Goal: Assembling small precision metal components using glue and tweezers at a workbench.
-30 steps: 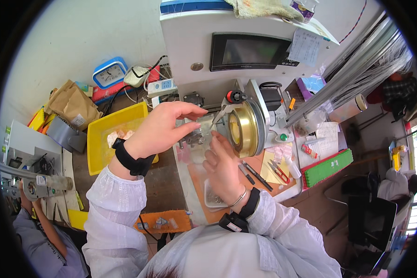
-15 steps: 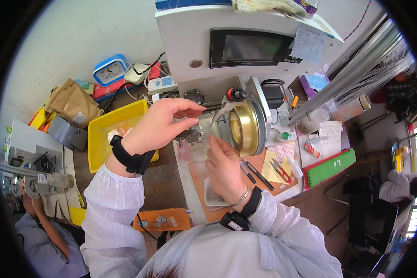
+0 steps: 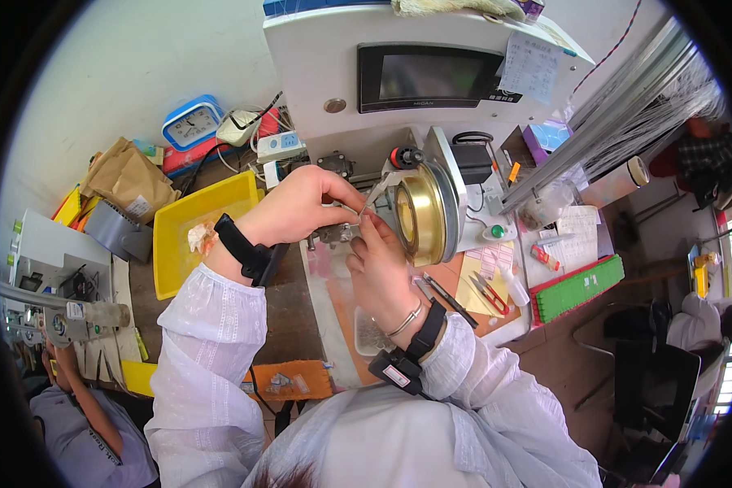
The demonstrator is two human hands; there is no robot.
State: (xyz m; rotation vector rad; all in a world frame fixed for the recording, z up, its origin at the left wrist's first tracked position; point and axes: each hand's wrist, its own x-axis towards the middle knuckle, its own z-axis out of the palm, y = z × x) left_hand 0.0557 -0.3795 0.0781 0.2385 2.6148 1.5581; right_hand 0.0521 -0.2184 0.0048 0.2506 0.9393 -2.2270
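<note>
My left hand [image 3: 305, 205] and my right hand [image 3: 376, 264] meet fingertip to fingertip in front of a bench machine [image 3: 325, 73]. The thumb and forefinger of each are pinched together; whatever lies between them is too small to make out. Just right of the fingers stands a gold spool [image 3: 419, 213] on the machine, with a slanting metal arm [image 3: 374, 195] beside it. Under my hands is a small metal fixture [image 3: 331, 236], partly hidden by them.
A yellow tray [image 3: 167, 272] stands on the left, a small clear box [image 3: 366, 337] near my right wrist. Pens [image 3: 451, 301], red-handled snips [image 3: 492, 294] and a green pad [image 3: 579, 291] lie to the right. Another person [image 3: 89, 423] sits at the lower left.
My left fingers have closed from a spread pose into a pinch. My right hand has moved up and left, so the fingertips now meet. The view has shifted slightly.
</note>
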